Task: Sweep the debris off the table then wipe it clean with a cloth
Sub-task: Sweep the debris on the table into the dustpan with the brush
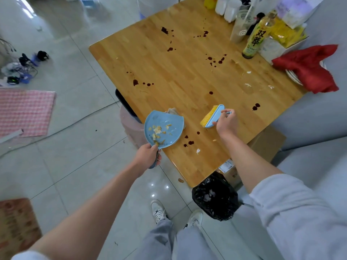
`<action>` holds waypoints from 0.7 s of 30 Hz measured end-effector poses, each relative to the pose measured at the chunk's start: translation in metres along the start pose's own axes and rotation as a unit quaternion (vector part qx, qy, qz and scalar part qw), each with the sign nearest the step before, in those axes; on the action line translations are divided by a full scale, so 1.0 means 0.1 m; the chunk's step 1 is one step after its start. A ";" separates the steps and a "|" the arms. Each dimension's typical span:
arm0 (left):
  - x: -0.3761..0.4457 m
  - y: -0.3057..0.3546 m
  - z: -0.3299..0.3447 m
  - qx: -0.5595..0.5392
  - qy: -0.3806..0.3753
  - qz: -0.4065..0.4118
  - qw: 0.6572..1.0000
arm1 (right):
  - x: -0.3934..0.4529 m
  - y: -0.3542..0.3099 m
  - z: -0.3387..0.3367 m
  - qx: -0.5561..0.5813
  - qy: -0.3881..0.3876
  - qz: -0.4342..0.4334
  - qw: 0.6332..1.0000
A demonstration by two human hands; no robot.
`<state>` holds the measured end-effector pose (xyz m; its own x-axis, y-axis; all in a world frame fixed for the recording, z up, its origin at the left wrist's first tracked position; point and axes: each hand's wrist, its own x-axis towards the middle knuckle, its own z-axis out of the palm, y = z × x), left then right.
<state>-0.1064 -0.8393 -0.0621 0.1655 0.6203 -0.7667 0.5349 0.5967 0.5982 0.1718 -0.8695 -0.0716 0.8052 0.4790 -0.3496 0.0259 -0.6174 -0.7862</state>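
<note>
While left hand (147,155) grips dustpan (163,128), right hand (226,122) clutches brush (211,116)

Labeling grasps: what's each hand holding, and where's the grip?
Left hand grips the blue dustpan by its handle. Right hand grips the blue brush with yellow bristles at its handle end.

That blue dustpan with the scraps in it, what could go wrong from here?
The dustpan, held by the left hand at the table edge, might tip its scraps onto the floor. The brush in the right hand could smear the dark stains while chasing the white bits.
</note>
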 end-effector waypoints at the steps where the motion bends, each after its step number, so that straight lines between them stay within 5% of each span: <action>1: 0.03 0.00 -0.02 0.000 -0.006 -0.002 1.000 | -0.02 0.05 -0.02 -0.022 -0.002 -0.002 1.000; 4: 0.09 -0.03 -0.07 0.007 -0.020 -0.002 1.000 | -0.08 0.18 -0.17 -0.079 -0.010 -0.012 0.997; 12: 0.07 -0.07 -0.12 0.030 -0.009 -0.004 1.000 | -0.16 0.11 -0.37 -0.023 0.023 -0.028 0.999; 21: -0.05 -0.26 -0.07 0.014 0.024 0.000 1.000 | -0.23 0.17 -0.23 -0.048 -0.056 -0.027 0.997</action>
<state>-0.1266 -0.8538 -0.0723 0.1261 0.6438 -0.7547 0.5578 0.5831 0.5906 0.1673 -0.9052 -0.0654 0.7295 0.5769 -0.3673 0.1284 -0.6430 -0.7550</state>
